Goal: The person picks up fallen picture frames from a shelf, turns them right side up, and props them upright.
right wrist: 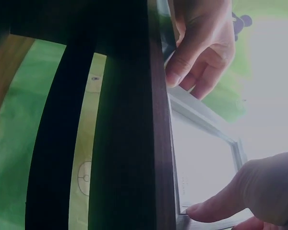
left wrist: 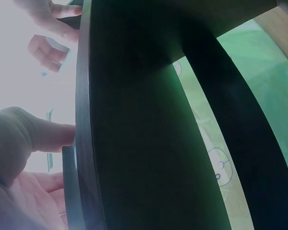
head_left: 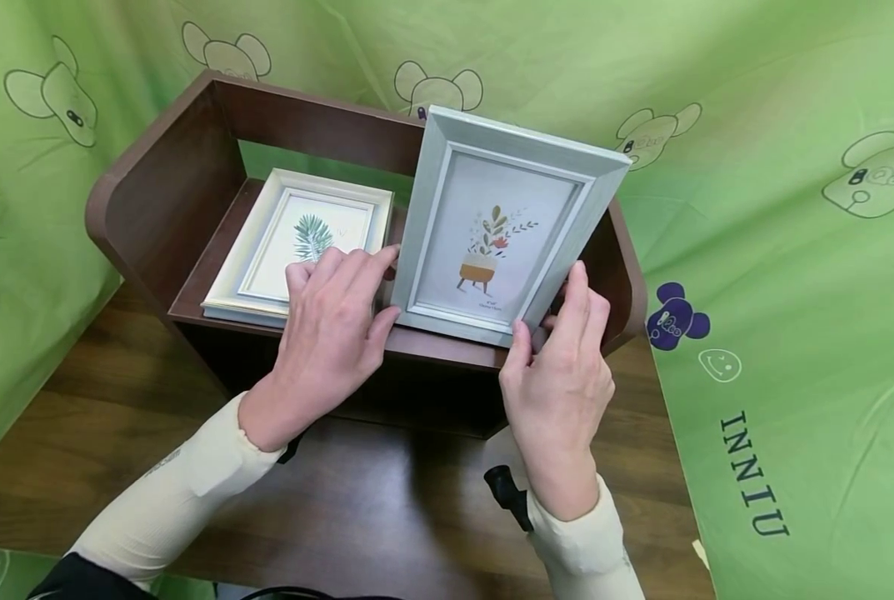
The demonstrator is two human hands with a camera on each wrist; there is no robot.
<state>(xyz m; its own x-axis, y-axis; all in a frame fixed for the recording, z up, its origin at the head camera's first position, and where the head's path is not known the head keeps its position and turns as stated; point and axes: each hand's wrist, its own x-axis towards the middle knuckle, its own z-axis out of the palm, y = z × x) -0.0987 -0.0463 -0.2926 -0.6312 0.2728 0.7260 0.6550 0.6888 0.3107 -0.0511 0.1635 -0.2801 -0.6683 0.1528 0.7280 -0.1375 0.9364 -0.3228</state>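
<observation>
A pale grey-blue picture frame with a potted-flower print leans tilted, its lower edge at the front of a dark brown shelf. My right hand grips its lower right side, thumb on the front border and fingers round the edge. At the lower left side, my left hand holds it between thumb and fingers. The right wrist view shows the left thumb at the frame's corner. A cream picture frame with a green leaf print lies flat to the left, partly covered by my left hand.
The brown wooden shelf has raised side panels and a back rail. It stands on a wood-grain surface. Green cloth with cartoon mouse heads hangs behind and around it.
</observation>
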